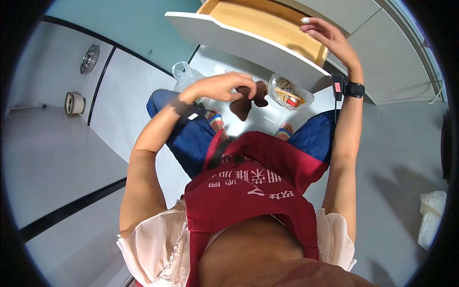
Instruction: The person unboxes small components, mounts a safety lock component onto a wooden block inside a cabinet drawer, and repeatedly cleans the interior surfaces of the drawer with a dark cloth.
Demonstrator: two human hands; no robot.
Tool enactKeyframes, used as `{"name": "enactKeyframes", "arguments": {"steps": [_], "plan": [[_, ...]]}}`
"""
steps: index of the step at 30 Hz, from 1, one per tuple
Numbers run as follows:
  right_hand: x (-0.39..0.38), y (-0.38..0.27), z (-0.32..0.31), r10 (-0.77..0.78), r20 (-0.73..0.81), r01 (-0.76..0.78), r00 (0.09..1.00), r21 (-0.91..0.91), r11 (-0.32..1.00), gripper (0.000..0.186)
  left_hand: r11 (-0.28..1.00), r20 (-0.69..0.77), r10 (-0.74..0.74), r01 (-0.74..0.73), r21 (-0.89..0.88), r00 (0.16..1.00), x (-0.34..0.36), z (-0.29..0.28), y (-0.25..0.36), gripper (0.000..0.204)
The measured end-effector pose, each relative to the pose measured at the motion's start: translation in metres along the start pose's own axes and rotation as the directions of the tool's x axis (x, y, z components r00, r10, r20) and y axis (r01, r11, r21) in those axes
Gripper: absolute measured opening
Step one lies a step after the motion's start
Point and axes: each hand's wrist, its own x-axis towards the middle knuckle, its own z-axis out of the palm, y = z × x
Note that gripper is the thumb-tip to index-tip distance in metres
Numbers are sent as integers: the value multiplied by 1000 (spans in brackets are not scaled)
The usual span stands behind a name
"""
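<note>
My left hand (227, 87) is closed on a limp dark brown cloth (243, 106), which hangs below the fingers between my knees. Its exact kind is unclear. My right hand (331, 42) reaches over the right end of a pulled-out drawer (253, 36), fingers stretched and loosely bent, with nothing visible in them. The drawer has a white front and a pale wooden inside; its bare bottom shows in the part I can see.
A clear plastic bag (290, 94) with yellow and red items lies on the floor below the drawer's right side. Another clear bag (184, 75) stands by my left knee. White cabinet fronts (394, 64) rise at the right; a white bundle (431, 217) lies far right.
</note>
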Motion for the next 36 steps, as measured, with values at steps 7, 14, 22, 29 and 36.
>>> {"name": "enactKeyframes", "arguments": {"steps": [7,14,22,29,36], "plan": [[6,22,76,60,91,-36,994,-241,970,62,995,24,-85,84,59,996,24,143,-107,44],[5,27,90,138,47,-114,989,-338,934,68,962,25,-259,256,92,966,-20,111,-146,60],[30,12,107,-3,23,11,1000,-376,926,64,716,-267,-615,667,205,742,-244,-45,-194,57],[38,-38,166,-382,57,374,922,-377,847,49,550,-461,-765,829,-102,450,-392,-43,-25,48],[31,-1,244,-80,380,182,922,-243,953,53,387,-351,-903,820,-420,247,-438,33,40,49]]}}
